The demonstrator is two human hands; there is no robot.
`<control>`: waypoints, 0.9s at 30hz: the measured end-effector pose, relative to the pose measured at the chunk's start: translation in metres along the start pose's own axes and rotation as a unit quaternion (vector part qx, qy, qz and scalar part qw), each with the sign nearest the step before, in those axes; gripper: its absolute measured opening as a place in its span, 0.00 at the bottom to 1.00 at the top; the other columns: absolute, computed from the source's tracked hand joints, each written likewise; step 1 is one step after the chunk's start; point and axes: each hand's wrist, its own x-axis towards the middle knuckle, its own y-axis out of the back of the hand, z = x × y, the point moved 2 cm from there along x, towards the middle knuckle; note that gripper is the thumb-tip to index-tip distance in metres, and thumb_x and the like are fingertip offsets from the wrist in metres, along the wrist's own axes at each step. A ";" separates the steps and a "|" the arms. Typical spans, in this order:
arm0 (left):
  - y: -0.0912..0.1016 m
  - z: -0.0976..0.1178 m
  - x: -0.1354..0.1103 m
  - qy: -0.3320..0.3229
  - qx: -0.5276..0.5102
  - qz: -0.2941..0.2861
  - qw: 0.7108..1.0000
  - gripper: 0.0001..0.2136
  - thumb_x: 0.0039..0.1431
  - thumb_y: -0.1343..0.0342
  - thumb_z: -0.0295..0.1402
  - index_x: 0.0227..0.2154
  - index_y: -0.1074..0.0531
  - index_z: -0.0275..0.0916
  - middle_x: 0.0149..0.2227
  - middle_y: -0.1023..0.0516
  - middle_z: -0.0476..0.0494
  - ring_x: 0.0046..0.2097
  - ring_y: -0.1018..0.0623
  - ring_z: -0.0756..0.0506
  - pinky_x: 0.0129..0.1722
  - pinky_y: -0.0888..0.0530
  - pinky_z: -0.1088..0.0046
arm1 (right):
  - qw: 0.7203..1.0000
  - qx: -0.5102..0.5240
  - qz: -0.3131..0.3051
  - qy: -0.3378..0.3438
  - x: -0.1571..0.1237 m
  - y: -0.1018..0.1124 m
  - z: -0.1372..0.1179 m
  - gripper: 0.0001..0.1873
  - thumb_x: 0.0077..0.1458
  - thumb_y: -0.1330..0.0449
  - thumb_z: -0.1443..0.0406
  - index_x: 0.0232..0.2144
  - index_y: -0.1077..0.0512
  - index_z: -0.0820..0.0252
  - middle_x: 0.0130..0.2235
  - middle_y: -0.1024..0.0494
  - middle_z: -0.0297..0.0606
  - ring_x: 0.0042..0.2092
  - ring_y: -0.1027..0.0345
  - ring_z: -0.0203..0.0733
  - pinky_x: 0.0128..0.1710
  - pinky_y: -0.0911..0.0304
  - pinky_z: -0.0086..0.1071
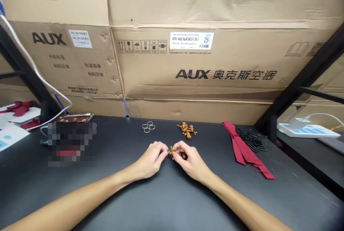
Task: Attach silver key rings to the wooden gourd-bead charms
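My left hand (152, 158) and my right hand (188, 159) meet at the middle of the black table (172, 202), fingers pinched together. Between their fingertips sits a small brown wooden charm (171, 151); my right hand pinches it, and my left fingertips close on something tiny beside it that I cannot make out. Behind the hands lie a pile of similar brown wooden charms (187, 130) and a few silver key rings (148, 126).
Red ribbons (245, 148) and a heap of black rings (252, 140) lie at the right. A blurred patch covers something at the left (71, 143). Large AUX cardboard boxes (188, 62) wall off the back. A white power strip (306, 128) rests on the neighbouring table.
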 end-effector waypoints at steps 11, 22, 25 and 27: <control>0.000 0.004 0.001 -0.003 0.016 -0.025 1.000 0.14 0.69 0.60 0.35 0.31 0.32 0.39 0.35 0.28 0.45 0.39 0.31 0.46 0.44 0.34 0.67 | 0.989 0.135 -0.028 -0.059 0.002 -0.004 0.000 0.10 0.59 0.45 0.58 0.33 0.37 0.58 0.28 0.22 0.34 0.30 0.32 0.36 0.32 0.40 0.30; 0.001 0.004 0.001 -0.027 0.018 -0.033 0.999 0.14 0.69 0.60 0.33 0.31 0.31 0.40 0.36 0.27 0.47 0.40 0.30 0.46 0.45 0.35 0.69 | 0.982 0.164 -0.022 -0.093 0.003 -0.005 0.000 0.11 0.57 0.43 0.57 0.31 0.37 0.58 0.26 0.22 0.34 0.27 0.35 0.35 0.32 0.41 0.31; 0.002 0.005 0.001 -0.025 0.008 -0.039 0.999 0.13 0.69 0.59 0.33 0.32 0.31 0.39 0.36 0.27 0.47 0.40 0.29 0.47 0.45 0.35 0.69 | 0.985 0.150 -0.018 -0.089 0.003 -0.005 0.001 0.11 0.57 0.43 0.57 0.30 0.37 0.57 0.26 0.23 0.33 0.28 0.34 0.35 0.32 0.41 0.30; 0.003 0.005 0.000 -0.021 -0.002 -0.043 0.999 0.13 0.69 0.60 0.33 0.33 0.31 0.40 0.37 0.27 0.47 0.40 0.29 0.47 0.45 0.35 0.70 | 0.986 0.141 -0.019 -0.083 0.003 -0.005 0.002 0.10 0.58 0.44 0.57 0.31 0.37 0.57 0.26 0.23 0.32 0.28 0.34 0.35 0.32 0.41 0.30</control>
